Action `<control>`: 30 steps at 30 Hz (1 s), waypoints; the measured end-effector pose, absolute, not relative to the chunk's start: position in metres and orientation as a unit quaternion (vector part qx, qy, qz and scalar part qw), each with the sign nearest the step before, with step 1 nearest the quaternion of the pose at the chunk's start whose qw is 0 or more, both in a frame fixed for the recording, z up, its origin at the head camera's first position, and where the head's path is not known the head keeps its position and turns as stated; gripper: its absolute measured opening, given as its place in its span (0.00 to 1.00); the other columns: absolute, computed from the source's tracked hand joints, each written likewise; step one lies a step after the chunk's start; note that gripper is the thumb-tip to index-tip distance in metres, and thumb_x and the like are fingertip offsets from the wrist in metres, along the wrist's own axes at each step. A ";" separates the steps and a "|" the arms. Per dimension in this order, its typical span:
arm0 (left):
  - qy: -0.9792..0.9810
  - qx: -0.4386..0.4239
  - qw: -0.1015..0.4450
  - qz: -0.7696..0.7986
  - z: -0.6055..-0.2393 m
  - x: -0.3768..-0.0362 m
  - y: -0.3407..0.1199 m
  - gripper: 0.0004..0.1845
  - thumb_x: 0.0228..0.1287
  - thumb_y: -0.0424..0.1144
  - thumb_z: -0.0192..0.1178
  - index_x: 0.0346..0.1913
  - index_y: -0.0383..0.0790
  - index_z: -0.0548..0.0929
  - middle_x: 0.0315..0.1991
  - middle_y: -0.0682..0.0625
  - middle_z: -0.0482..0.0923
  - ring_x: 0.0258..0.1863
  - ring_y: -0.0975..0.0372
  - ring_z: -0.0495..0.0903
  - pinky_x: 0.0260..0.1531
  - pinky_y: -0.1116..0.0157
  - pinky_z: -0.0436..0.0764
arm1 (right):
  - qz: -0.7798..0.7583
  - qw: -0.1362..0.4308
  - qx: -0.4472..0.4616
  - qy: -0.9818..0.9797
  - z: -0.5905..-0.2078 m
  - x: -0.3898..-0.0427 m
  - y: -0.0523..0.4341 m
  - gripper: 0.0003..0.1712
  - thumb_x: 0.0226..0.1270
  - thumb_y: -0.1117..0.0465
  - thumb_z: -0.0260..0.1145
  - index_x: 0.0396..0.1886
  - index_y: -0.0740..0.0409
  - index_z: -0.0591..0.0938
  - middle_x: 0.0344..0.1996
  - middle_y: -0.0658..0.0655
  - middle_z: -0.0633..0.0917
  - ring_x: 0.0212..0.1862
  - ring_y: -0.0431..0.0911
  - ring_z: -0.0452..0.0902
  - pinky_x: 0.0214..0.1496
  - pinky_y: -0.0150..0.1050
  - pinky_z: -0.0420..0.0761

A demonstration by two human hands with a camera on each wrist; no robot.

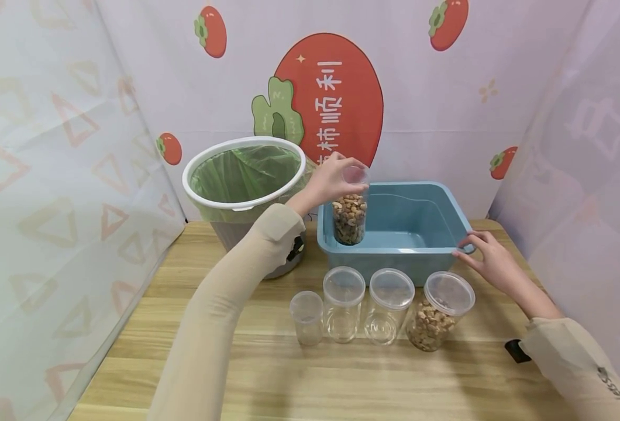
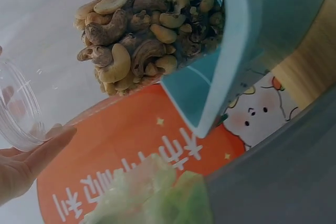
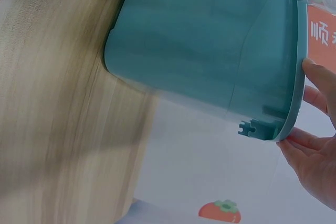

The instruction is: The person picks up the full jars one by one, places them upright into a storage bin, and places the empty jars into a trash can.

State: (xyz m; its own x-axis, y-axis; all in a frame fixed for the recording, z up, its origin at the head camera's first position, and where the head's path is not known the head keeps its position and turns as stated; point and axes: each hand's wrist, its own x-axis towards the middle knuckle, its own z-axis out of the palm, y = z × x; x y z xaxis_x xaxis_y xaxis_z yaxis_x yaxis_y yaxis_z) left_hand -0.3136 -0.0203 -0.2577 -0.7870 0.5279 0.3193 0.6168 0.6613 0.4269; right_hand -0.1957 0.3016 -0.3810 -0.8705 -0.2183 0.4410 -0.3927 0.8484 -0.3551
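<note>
My left hand [image 1: 336, 178] grips a clear jar of cashews [image 1: 350, 219] around its lidded top. In the head view the jar is upright and overlaps the left end of a blue plastic bin [image 1: 394, 251]. The left wrist view shows the cashews [image 2: 152, 30] packed in the lower part, with the clear lid [image 2: 21, 106] by the fingers. At the bin's front right corner, my right hand [image 1: 489, 260] pinches the rim [image 3: 299, 87] between thumb and fingers.
In front of the bin stand a small clear cup [image 1: 307, 318], two lidded clear jars, one [image 1: 343, 310] beside the other [image 1: 386, 310], and a lidded jar of nuts [image 1: 433, 321]. A lined trash can [image 1: 236, 228] is left of the bin. A printed curtain [image 1: 420, 117] hangs behind.
</note>
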 end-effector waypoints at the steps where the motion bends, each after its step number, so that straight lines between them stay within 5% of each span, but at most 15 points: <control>1: -0.907 -0.318 0.082 -0.263 -0.262 -0.315 -0.019 0.23 0.50 0.52 0.63 0.49 0.48 0.78 0.41 0.48 0.68 0.38 0.61 0.70 0.34 0.65 0.72 | 0.223 0.196 0.162 -0.941 -0.381 -0.196 0.302 0.10 0.56 0.60 0.64 0.32 0.63 0.75 0.45 0.76 0.69 0.43 0.71 0.67 0.37 0.62 0.68; 11: -0.906 -0.320 0.043 -0.274 -0.297 -0.319 -0.016 0.23 0.50 0.51 0.63 0.49 0.49 0.77 0.43 0.46 0.66 0.36 0.60 0.69 0.29 0.67 0.72 | 0.229 0.196 0.162 -0.940 -0.381 -0.195 0.302 0.11 0.56 0.60 0.64 0.32 0.63 0.75 0.45 0.76 0.69 0.44 0.71 0.66 0.38 0.62 0.67; 20: -0.906 -0.314 -0.015 -0.283 -0.320 -0.323 -0.018 0.23 0.52 0.50 0.61 0.52 0.48 0.74 0.49 0.45 0.63 0.45 0.57 0.68 0.40 0.62 0.74 | 0.231 0.193 0.163 -0.940 -0.380 -0.195 0.301 0.10 0.56 0.60 0.63 0.32 0.63 0.75 0.45 0.76 0.69 0.45 0.71 0.66 0.38 0.62 0.67; 30: -0.906 -0.309 -0.056 -0.283 -0.330 -0.325 -0.017 0.23 0.52 0.47 0.63 0.52 0.46 0.74 0.49 0.45 0.62 0.45 0.58 0.65 0.39 0.62 0.73 | 0.235 0.200 0.164 -0.937 -0.381 -0.195 0.300 0.10 0.56 0.60 0.63 0.32 0.63 0.75 0.45 0.76 0.69 0.44 0.70 0.66 0.38 0.62 0.67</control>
State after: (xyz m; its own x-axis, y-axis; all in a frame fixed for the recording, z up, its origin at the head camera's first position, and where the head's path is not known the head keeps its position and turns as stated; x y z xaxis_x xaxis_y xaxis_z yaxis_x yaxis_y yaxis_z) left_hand -0.3252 -0.0175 -0.3298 -0.8025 0.5922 0.0727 0.5285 0.6491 0.5472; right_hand -0.1950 0.3001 -0.3810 -0.8666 -0.2131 0.4512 -0.4005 0.8363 -0.3744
